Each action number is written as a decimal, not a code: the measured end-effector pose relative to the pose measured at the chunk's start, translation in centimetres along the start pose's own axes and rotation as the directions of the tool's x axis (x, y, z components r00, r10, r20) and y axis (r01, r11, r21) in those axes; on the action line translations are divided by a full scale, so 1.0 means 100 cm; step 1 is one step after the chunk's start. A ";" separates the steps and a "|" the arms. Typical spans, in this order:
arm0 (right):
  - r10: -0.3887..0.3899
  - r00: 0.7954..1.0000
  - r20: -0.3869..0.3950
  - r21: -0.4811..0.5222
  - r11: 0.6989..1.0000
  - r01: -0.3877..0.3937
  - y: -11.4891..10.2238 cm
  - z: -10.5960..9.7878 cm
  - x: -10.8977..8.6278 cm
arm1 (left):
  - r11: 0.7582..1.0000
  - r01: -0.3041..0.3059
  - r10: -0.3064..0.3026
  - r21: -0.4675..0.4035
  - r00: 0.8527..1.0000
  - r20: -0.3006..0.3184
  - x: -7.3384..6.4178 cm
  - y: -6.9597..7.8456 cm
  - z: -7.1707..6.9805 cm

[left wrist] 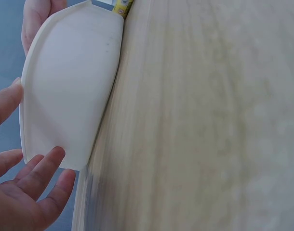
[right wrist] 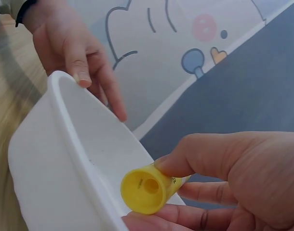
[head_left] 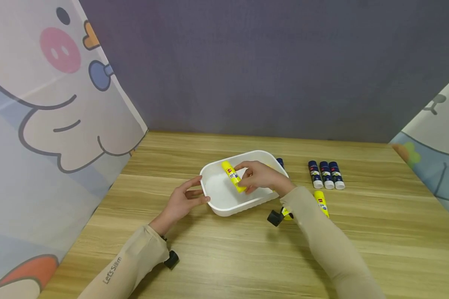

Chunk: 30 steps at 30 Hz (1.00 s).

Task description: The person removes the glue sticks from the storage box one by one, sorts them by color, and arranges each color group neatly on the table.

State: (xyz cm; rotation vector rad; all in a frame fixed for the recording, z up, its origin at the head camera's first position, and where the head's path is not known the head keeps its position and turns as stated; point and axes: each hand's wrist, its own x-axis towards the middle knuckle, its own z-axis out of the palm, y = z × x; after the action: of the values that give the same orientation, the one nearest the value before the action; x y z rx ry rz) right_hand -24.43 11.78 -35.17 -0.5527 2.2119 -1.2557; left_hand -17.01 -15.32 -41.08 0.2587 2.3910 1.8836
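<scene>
My right hand (head_left: 260, 176) pinches a yellow glue stick (head_left: 231, 174) between thumb and fingers, tilted above the inside of a white plastic box (head_left: 230, 210). In the right wrist view the round yellow end of this glue stick (right wrist: 144, 190) faces the camera. At the box's left end, my left hand (head_left: 181, 201) touches the rim and outer wall with thumb and fingers spread. The left wrist view shows those fingers (left wrist: 46, 168) extended against the box wall (left wrist: 72, 86). Something yellow inside the box is mostly hidden behind my right hand.
Three dark blue glue sticks with white ends (head_left: 325, 175) lie side by side to the right. A yellow glue stick (head_left: 321, 202) lies nearer, partly behind my right sleeve. Another dark blue one (head_left: 280, 162) shows behind the box. A dark wall (head_left: 269, 83) closes the table's back.
</scene>
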 end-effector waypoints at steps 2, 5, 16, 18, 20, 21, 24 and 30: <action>-0.007 1.000 -0.012 0.007 1.000 0.007 0.002 -0.004 -0.003 | 1.000 -0.003 0.003 -0.002 1.000 0.002 0.000 0.000 0.000; -0.025 0.999 -0.026 0.026 0.999 0.026 0.004 -0.011 -0.011 | 1.000 -0.006 0.006 -0.003 1.000 0.003 0.000 -0.001 0.000; -0.073 0.993 -0.097 0.058 0.995 0.079 0.013 -0.037 -0.039 | 1.000 -0.014 0.014 -0.008 1.000 0.001 0.000 -0.001 0.000; -0.066 0.992 -0.107 0.060 0.996 0.072 0.013 -0.040 -0.045 | 1.000 -0.013 0.013 -0.005 1.000 0.000 -0.001 -0.001 0.000; -0.055 0.992 -0.118 0.059 0.996 0.063 0.012 -0.042 -0.050 | 1.000 -0.013 0.012 -0.004 1.000 -0.001 -0.001 -0.001 0.000; -0.051 0.991 -0.124 0.056 0.997 0.059 0.013 -0.044 -0.053 | 1.000 -0.012 0.012 -0.004 1.000 -0.001 -0.001 0.000 0.000; -0.034 0.989 -0.144 0.039 0.998 0.040 0.014 -0.048 -0.061 | 1.000 -0.011 0.011 -0.007 1.000 -0.001 -0.001 0.000 0.000; -0.029 0.984 -0.177 0.044 0.998 0.037 0.019 -0.056 -0.075 | 1.000 -0.007 0.007 -0.007 1.000 0.000 0.000 0.000 0.000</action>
State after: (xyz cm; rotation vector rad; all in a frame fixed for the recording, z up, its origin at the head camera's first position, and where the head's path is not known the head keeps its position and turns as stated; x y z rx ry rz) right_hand -22.31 20.70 -32.65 -0.4774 2.3180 -1.4193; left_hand -16.96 -15.30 -41.04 0.2671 2.3864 1.8948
